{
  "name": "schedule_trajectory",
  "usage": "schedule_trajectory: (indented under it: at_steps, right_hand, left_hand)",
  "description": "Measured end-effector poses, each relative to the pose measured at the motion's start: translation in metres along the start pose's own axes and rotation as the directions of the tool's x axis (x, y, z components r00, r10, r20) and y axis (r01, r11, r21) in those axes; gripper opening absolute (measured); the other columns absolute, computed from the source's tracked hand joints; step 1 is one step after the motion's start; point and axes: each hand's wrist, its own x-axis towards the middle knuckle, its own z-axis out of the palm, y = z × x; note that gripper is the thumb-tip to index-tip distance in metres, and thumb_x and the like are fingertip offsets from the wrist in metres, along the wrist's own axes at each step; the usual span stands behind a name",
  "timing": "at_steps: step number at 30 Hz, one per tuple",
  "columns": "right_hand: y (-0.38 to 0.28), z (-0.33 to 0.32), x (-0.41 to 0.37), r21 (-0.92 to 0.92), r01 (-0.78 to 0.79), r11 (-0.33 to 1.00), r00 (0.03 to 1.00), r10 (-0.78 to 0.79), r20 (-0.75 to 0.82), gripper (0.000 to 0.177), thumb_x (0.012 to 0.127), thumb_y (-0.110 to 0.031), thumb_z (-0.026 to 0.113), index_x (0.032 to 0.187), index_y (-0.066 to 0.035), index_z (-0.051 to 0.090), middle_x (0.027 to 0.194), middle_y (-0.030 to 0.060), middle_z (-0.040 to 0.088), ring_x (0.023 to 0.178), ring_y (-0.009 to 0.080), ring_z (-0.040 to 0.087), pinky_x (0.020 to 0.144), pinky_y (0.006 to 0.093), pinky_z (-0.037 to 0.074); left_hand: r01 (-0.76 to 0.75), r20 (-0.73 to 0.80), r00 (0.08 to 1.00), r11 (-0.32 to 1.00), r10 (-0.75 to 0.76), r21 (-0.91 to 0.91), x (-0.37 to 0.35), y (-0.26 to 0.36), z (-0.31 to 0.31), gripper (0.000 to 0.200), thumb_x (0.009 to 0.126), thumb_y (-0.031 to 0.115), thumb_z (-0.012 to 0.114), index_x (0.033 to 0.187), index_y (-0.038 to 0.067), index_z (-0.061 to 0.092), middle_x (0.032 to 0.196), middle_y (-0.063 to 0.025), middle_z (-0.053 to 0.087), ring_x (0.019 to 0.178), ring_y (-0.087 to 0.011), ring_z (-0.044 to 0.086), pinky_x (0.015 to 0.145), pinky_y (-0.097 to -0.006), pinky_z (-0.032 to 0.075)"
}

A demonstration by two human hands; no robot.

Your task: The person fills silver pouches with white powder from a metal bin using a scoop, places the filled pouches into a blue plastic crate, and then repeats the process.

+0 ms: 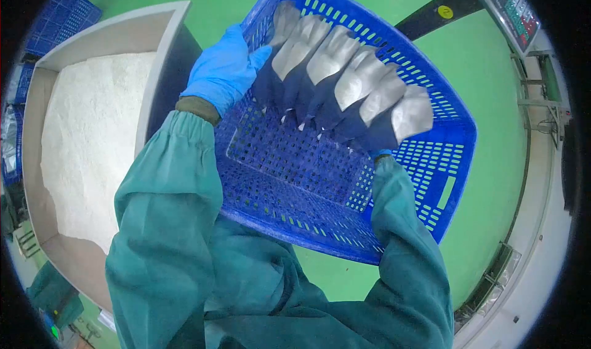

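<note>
A row of several silver-and-dark-blue pointed pieces [351,78] stands side by side inside a blue perforated basket [295,158], along its far side. My left hand [225,72], in a blue glove, is at the left end of the row, near the basket's left rim, with its thumb apart from the fingers and its palm side against the leftmost piece. My right hand [381,153] is at the right end of the row, low in the basket. Only a bit of its blue glove shows; the pieces hide its fingers.
A large grey bin [166,60] with white powdery material [92,133] stands on the left. Blue crates [61,23] are behind it at the far left. A device with a display [520,16] is at the top right, beside a dark bar [431,13]. The floor [492,103] is green.
</note>
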Motion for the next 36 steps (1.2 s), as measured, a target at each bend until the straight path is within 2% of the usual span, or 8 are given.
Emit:
schedule_trajectory:
  at_steps: [14,20,22,25,27,30,31,36]
  right_hand:
    - [-0.098,-0.091,-0.131,0.94,0.245,0.237,0.723,-0.691,-0.014,0.059,0.088,-0.053,0.026,0.126,-0.009,0.038,0.125,0.0093,0.044,0.111,0.0264,0.045,0.096,0.0395,0.034]
    - [-0.133,-0.12,-0.318,0.745,0.645,0.174,0.641,-0.654,-0.402,0.047,0.087,-0.049,0.035,0.082,-0.01,0.06,0.072,-0.0002,0.058,0.057,0.0122,0.052,0.052,0.0248,0.043]
    - [-0.15,-0.061,-0.419,-0.219,0.974,0.052,-0.123,-0.691,-0.713,0.028,0.085,-0.031,0.045,0.076,-0.009,0.06,0.064,-0.0002,0.054,0.058,0.0121,0.053,0.05,0.0241,0.041]
    - [-0.158,0.025,-0.588,0.527,0.838,-0.142,-0.107,-0.99,-0.097,0.027,0.074,-0.033,0.053,0.079,-0.007,0.058,0.073,0.0065,0.057,0.067,0.021,0.055,0.06,0.0328,0.043]
    - [-0.151,0.112,-0.675,0.93,0.068,0.361,-0.201,-0.908,0.367,0.038,0.075,-0.041,0.053,0.089,-0.007,0.057,0.08,0.0073,0.059,0.072,0.0221,0.056,0.065,0.0353,0.044]
    - [-0.129,0.19,-0.777,0.305,-0.597,0.742,-0.569,-0.66,0.49,0.069,0.082,-0.059,0.036,0.134,-0.014,0.026,0.135,0.014,0.031,0.117,0.0329,0.04,0.098,0.0509,0.029]
    - [-0.126,0.18,-0.792,0.3,-0.593,0.747,-0.577,-0.655,0.488,0.069,0.082,-0.059,0.036,0.134,-0.014,0.026,0.135,0.014,0.031,0.117,0.0329,0.04,0.098,0.0509,0.029]
    - [-0.132,0.095,-0.745,0.879,0.155,0.451,-0.246,-0.844,0.477,0.021,0.088,-0.026,0.046,0.097,-0.01,0.056,0.082,0.0132,0.061,0.052,0.017,0.056,0.049,0.0273,0.045]
  left_hand:
    - [-0.057,-0.139,0.988,0.995,0.069,0.086,-0.064,0.016,-0.078,0.087,0.077,0.06,0.046,0.133,-0.001,0.02,0.131,-0.0245,0.033,0.116,-0.0357,0.04,0.094,-0.0398,0.034]
    - [-0.04,-0.389,0.866,0.729,-0.316,-0.683,-0.2,0.017,-0.198,0.032,0.081,0.03,0.059,0.078,0.002,0.043,0.066,-0.008,0.054,0.062,-0.0165,0.054,0.056,-0.0316,0.043]
    - [-0.29,-0.635,0.768,0.842,-0.078,-0.455,-0.247,0.015,-0.208,0.02,0.082,0.017,0.056,0.084,0.002,0.044,0.082,-0.0103,0.056,0.076,-0.0178,0.055,0.067,-0.0309,0.044]
    - [-0.528,-0.749,0.567,0.849,0.343,-0.01,-0.321,0.038,-0.221,0.06,0.08,0.032,0.053,0.125,-0.001,0.032,0.13,-0.0172,0.035,0.121,-0.031,0.031,0.101,-0.0396,0.019]
    - [-0.43,-0.649,0.619,0.883,0.442,0.191,-0.362,0.042,-0.232,0.065,0.081,0.038,0.047,0.131,0.0,0.028,0.136,-0.0172,0.028,0.128,-0.0315,0.022,0.105,-0.0412,0.011]
    - [-0.153,-0.634,0.748,0.98,0.199,0.128,-0.407,-0.035,-0.232,0.063,0.08,0.026,0.051,0.132,0.001,0.026,0.137,-0.0159,0.027,0.128,-0.0296,0.022,0.106,-0.0377,0.011]
    - [-0.437,-0.706,0.707,0.753,-0.051,-0.492,-0.424,-0.07,-0.233,0.058,0.08,0.014,0.05,0.132,0.001,0.027,0.137,-0.0151,0.028,0.127,-0.028,0.024,0.106,-0.0372,0.014]
    - [0.447,-0.691,0.543,0.861,-0.478,-0.244,-0.684,-0.35,-0.19,0.026,0.087,0.02,0.045,0.108,0.007,0.054,0.098,-0.0173,0.056,0.074,-0.0251,0.059,0.059,-0.0439,0.048]
